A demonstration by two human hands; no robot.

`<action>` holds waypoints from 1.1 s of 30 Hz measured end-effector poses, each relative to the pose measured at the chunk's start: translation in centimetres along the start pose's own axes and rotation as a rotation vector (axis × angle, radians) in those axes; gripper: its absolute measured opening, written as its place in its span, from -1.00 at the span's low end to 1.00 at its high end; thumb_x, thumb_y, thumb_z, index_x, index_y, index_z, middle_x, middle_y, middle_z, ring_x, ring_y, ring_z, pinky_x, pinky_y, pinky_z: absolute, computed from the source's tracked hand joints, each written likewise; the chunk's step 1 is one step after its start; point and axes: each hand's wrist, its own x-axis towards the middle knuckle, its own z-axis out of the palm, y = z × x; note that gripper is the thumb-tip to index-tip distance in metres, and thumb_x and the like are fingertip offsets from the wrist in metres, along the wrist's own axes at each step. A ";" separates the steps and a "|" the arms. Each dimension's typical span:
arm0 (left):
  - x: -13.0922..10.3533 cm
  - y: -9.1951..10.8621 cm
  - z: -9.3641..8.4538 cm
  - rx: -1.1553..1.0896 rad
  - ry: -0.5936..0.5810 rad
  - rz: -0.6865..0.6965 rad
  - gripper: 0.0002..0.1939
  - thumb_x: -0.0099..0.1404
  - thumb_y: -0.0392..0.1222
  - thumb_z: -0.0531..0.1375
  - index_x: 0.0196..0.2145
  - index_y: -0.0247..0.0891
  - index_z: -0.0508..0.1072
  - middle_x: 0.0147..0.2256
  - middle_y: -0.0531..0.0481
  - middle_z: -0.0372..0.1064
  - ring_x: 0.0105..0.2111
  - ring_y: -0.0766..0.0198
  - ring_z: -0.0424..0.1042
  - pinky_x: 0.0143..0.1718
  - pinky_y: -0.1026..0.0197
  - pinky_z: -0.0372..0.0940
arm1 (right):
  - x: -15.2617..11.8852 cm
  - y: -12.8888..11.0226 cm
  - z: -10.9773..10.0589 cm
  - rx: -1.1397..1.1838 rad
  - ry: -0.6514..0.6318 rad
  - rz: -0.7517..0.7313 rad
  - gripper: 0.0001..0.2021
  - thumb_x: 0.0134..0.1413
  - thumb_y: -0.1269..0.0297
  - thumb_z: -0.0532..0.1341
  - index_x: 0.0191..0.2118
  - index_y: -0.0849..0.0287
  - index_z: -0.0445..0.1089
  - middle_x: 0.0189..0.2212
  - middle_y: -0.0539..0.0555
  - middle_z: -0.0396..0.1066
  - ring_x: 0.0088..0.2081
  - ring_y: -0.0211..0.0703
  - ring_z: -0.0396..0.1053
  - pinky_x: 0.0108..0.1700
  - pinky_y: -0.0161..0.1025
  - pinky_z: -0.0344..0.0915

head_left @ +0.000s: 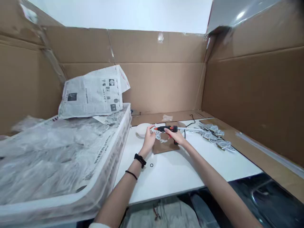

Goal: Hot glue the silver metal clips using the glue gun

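My right hand [175,135] is wrapped round a black glue gun [168,129] with an orange tip pointing left and a white stick at its rear. Close to that tip, my left hand [149,137] has its fingers pinched on a small white piece [157,134], partly hidden by the fingers. Beneath both hands lies a brown cardboard piece [166,146] with a small white looped item [163,141] on it. A round white dish [142,129] stands just behind my left hand.
Several plastic-wrapped pieces [215,136] lie on the white table [166,177] at the right. A large white crate [111,161] with plastic and newspaper [92,95] fills the left. Cardboard walls [161,82] surround the table. A small black ring [151,165] lies in front.
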 end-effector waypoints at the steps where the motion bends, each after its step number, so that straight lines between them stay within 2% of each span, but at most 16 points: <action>1: 0.0 0.0 0.0 0.001 0.004 0.002 -0.62 0.21 -0.35 0.05 0.01 -0.31 0.24 0.01 -0.16 0.26 -0.05 0.25 0.30 0.03 0.17 0.16 | 0.0 0.0 0.0 -0.004 0.001 -0.003 -0.51 -0.11 -0.22 0.12 -0.60 0.16 0.17 -0.65 -0.02 0.20 -0.52 -0.19 0.22 -0.33 -0.23 0.15; 9: 0.1 -0.1 0.1 -0.013 0.020 -0.004 -0.64 0.21 -0.38 0.04 -0.02 -0.28 0.26 0.01 -0.16 0.27 -0.05 0.25 0.33 0.03 0.15 0.19 | 0.0 0.3 -0.3 -0.040 -0.022 -0.063 -0.51 0.03 -0.17 0.10 -0.63 0.17 0.17 -0.65 0.00 0.24 -0.49 -0.18 0.27 -0.25 -0.22 0.17; 16: 0.2 -0.1 0.1 -0.022 0.017 -0.002 -0.66 0.23 -0.36 0.04 -0.02 -0.28 0.25 0.01 -0.16 0.28 -0.02 0.23 0.33 0.04 0.13 0.20 | -0.2 0.1 -0.3 -0.020 -0.009 -0.050 -0.50 0.04 -0.15 0.12 -0.65 0.18 0.21 -0.64 0.02 0.26 -0.49 -0.20 0.26 -0.29 -0.25 0.17; 18: 0.1 -0.1 0.2 -0.047 -0.002 0.001 -0.68 0.23 -0.38 0.03 -0.04 -0.28 0.25 -0.02 -0.16 0.31 -0.04 0.25 0.36 0.03 0.13 0.22 | -0.1 0.0 -0.3 0.110 0.073 -0.028 -0.51 0.00 -0.18 0.16 -0.60 0.19 0.27 -0.61 0.03 0.29 -0.51 -0.22 0.24 -0.36 -0.27 0.16; 21: 0.0 0.2 0.5 -0.092 -0.050 -0.041 -0.67 0.23 -0.41 0.03 -0.03 -0.29 0.24 -0.05 -0.16 0.34 -0.12 0.28 0.42 -0.01 0.15 0.26 | 0.1 -0.2 -0.5 0.365 0.261 -0.023 -0.52 -0.04 -0.21 0.18 -0.56 0.18 0.26 -0.63 0.01 0.24 -0.56 -0.27 0.17 -0.49 -0.30 0.10; 26: -0.5 1.5 0.6 -0.160 -0.107 -0.262 -0.66 0.24 -0.38 0.06 -0.01 -0.31 0.20 -0.10 -0.18 0.40 -0.16 0.25 0.45 -0.14 0.19 0.32 | 0.6 -0.2 -1.0 0.511 0.440 0.006 -0.49 -0.05 -0.23 0.18 -0.57 0.18 0.23 -0.68 -0.01 0.16 -0.64 -0.33 0.08 -0.62 -0.32 -0.02; 30: -0.8 2.7 0.0 -0.179 -0.319 -0.441 -0.81 0.19 -0.31 0.17 -0.22 -0.38 0.33 -0.12 -0.23 0.43 -0.20 0.22 0.46 -0.14 0.19 0.31 | 1.1 -0.1 -1.6 0.575 0.497 0.063 -0.50 -0.07 -0.23 0.20 -0.54 0.20 0.27 -0.68 -0.02 0.16 -0.65 -0.35 0.09 -0.64 -0.35 -0.02; 33: -0.7 3.0 -0.5 -0.131 -0.454 -0.483 -0.78 0.08 -0.25 0.29 -0.32 -0.39 0.39 -0.21 -0.18 0.45 -0.25 0.23 0.45 -0.17 0.21 0.29 | 1.6 0.2 -2.2 0.613 0.580 0.065 -0.55 -0.09 -0.15 0.23 -0.53 0.20 0.26 -0.64 -0.02 0.20 -0.64 -0.36 0.12 -0.64 -0.36 0.02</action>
